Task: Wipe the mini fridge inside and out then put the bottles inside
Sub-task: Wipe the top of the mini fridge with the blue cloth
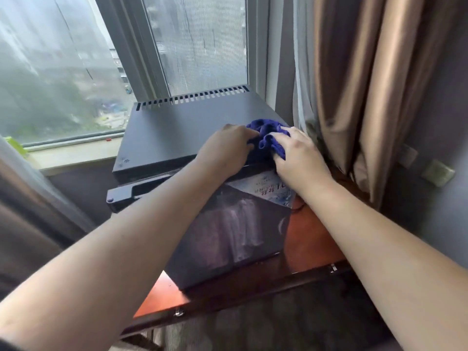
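A black mini fridge (177, 127) stands on a reddish wooden table (311, 239) by the window, its glass door shut and facing me. A bunched blue cloth (266, 134) lies on the fridge's top near the front right corner. My left hand (228, 145) grips the cloth's left side. My right hand (296, 153) holds its right side, fingers curled over the fabric at the top's front edge. No bottles are in view.
A window (76, 72) with a sill runs behind and left of the fridge. Brown curtains (367, 84) hang close to its right side. Wall plates (436, 173) sit on the wall at right. The table's front edge lies just below the fridge door.
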`<state>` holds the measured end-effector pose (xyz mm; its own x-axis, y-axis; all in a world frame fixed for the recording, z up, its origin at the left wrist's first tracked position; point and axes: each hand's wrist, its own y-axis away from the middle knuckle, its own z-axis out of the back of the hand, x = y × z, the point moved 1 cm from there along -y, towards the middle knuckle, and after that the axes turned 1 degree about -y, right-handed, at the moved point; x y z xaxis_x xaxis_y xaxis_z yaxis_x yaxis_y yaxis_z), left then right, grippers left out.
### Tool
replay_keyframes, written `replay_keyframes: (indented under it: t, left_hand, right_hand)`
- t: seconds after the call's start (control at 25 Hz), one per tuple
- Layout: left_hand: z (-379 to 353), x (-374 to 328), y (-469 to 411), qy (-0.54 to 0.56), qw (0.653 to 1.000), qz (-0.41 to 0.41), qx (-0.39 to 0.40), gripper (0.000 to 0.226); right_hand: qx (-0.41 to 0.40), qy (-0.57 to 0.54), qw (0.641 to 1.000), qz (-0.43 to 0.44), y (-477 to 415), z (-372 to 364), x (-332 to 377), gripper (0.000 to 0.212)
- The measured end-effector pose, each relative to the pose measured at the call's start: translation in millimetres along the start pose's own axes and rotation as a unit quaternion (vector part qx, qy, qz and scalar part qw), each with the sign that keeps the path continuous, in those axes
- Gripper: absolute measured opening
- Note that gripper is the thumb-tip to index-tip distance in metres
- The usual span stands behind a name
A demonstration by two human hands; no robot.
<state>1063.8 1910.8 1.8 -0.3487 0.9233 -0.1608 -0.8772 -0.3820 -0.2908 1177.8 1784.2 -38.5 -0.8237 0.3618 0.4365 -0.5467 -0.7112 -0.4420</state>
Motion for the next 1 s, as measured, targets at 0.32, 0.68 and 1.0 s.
replay_keyframes:
  t: [0.32, 0.68, 1.0]
  left_hand:
    - [5.5, 12.2, 49.9, 0.012, 0.996, 0.023, -0.089, 0.026]
    - [34.8, 100.6, 160.7, -0.004, 0.99, 0.056, -0.13, 0.034]
    - [59.6, 162.1, 216.6, 0.036, 0.983, 0.072, -0.164, 0.034]
  right_hand:
    - [-0.041, -0.012, 0.999, -0.004, 24.0, -19.2, 31.7, 0.033]
    - [-0.054, -0.021, 0.996, 0.067, 56.9, -76.4, 155.7, 0.033]
    - [-0.041, -0.054, 0.997, 0.047, 73.0, -126.5, 238.6, 0.044]
